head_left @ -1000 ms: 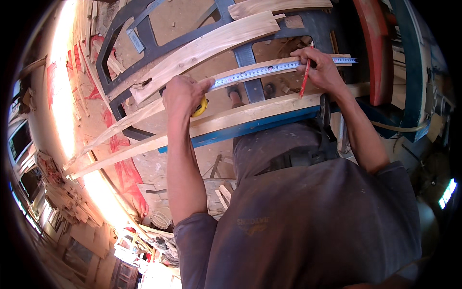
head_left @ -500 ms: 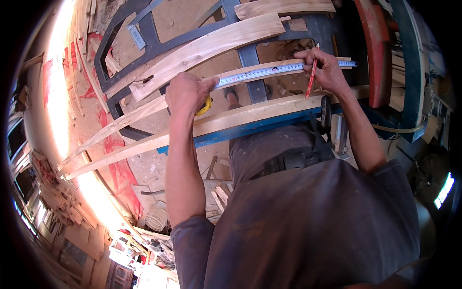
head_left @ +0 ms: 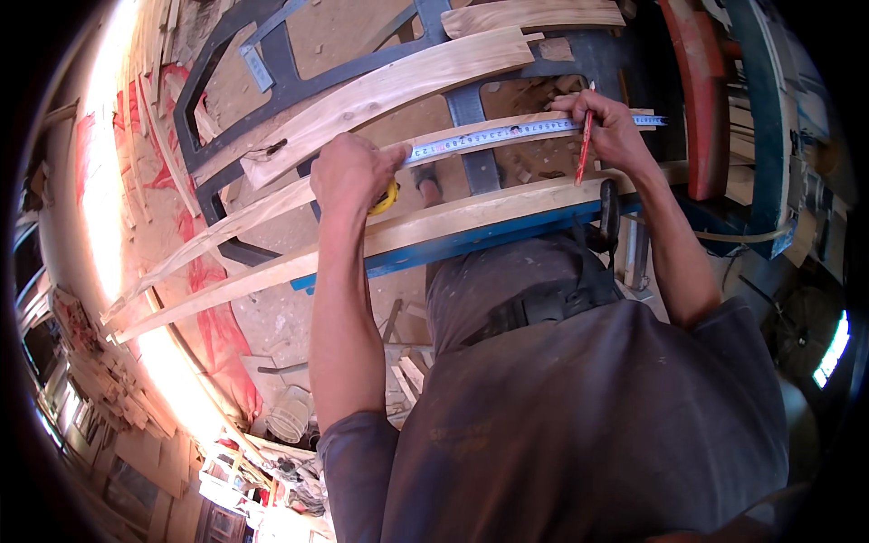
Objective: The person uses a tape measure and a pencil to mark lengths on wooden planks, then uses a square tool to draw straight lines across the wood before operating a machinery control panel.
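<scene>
My left hand (head_left: pixel 351 172) is closed around a yellow tape measure (head_left: pixel 386 198), whose case shows only partly below the fingers. Its pale blade (head_left: pixel 471 140) runs rightward along a long, slightly curved wooden strip (head_left: pixel 262 217). At the strip's right part, my right hand (head_left: pixel 605 127) grips a red pencil (head_left: pixel 585 149) that points up and down between the fingers. Fingers of this hand also rest at the blade, which sticks out past them to the right. Nearer to me lies a second long wooden strip (head_left: pixel 453 213), parallel to the first.
A wide curved board (head_left: pixel 389 83) and another plank (head_left: pixel 534 14) lie on the dark metal frame (head_left: pixel 281 59) beyond. A metal square (head_left: pixel 257 69) sits there too. Red (head_left: pixel 697 100) and teal machine parts (head_left: pixel 768 118) stand at right. A bucket (head_left: pixel 290 414) is on the floor.
Both hands keep nearly the same place on the tape and strip. The whole view has shifted slightly.
</scene>
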Demonstrator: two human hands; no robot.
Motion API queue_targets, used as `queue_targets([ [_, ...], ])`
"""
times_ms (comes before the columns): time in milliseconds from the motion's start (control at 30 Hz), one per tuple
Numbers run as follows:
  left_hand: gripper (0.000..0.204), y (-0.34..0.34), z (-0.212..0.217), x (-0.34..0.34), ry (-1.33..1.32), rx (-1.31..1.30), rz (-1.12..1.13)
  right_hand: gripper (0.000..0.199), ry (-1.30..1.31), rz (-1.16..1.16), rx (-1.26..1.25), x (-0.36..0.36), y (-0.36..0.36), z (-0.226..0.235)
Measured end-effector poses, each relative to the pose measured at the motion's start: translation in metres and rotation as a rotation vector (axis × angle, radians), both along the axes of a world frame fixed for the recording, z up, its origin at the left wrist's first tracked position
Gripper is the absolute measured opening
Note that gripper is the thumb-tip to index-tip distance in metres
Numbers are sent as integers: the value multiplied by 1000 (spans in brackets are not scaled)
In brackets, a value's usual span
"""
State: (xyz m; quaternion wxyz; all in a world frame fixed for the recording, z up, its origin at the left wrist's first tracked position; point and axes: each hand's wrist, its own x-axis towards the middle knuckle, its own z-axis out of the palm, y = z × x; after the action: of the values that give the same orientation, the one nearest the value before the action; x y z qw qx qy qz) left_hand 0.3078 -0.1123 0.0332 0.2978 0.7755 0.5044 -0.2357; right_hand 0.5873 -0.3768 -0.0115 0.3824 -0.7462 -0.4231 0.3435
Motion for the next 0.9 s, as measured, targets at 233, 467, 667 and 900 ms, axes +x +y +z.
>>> queue_targets([
  [233,53,0,-3,-1,-20,15,-5,16,-123,28,-27,-3,-4,1],
  [467,53,-2,-7,-3,-30,55,-29,30,-750,51,-9,-38,-15,7],
  [667,52,-1,-12,-3,-21,70,-53,33,-820,4,90,-43,-22,-2],
  [900,57,-2,-5,-4,-44,31,-20,32,-797,3,143,-37,-21,-4],
])
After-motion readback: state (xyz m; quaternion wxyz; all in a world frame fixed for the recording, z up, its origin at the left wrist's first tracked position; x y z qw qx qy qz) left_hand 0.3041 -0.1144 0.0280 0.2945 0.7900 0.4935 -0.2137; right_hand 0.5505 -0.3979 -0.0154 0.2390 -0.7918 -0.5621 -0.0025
